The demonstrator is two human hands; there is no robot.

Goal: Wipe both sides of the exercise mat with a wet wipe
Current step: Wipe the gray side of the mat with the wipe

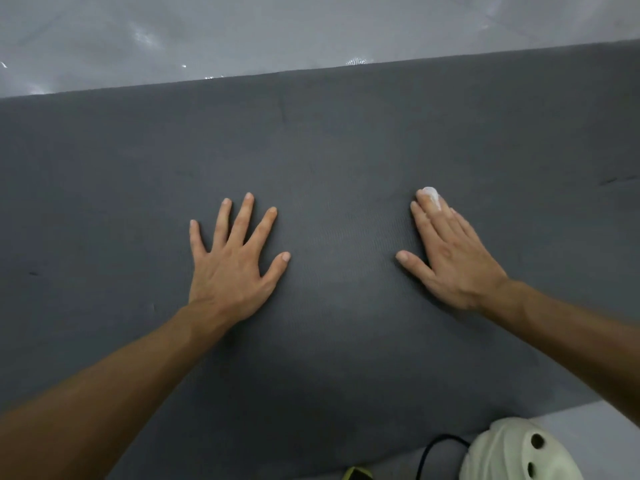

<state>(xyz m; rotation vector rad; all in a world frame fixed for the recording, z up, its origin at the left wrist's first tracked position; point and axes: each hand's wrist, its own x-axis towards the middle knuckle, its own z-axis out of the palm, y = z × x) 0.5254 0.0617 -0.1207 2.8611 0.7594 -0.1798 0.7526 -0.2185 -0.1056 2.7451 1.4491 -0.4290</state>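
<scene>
From the head view, a dark grey exercise mat (329,150) lies flat on a pale, glossy floor (207,36) and runs out of the picture on both sides. Its far edge crosses the upper part of the picture, and its near edge shows at the lower right.

The person leans over it with both bare forearms reaching forward. The left hand (232,268) rests palm down on the mat with straight, spread fingers and grasps nothing. The right hand (453,261) also lies flat on the mat, well apart from the left. Its fingers are straight and close together, and its thumb is held out to the side.

A small white wet wipe (431,197) shows at the right hand's fingertips. A bit of it sits on top of one finger, and the rest is hidden beneath the hand. I cannot tell whether it is tucked between two fingers or only pressed under them.

Near the mat's front edge, at the lower right, a pale clog with round holes (512,452) stands on the floor. A thin black cable (437,441) curves just beside it, and a yellow-and-black object (356,474) is cut off by the bottom edge.
</scene>
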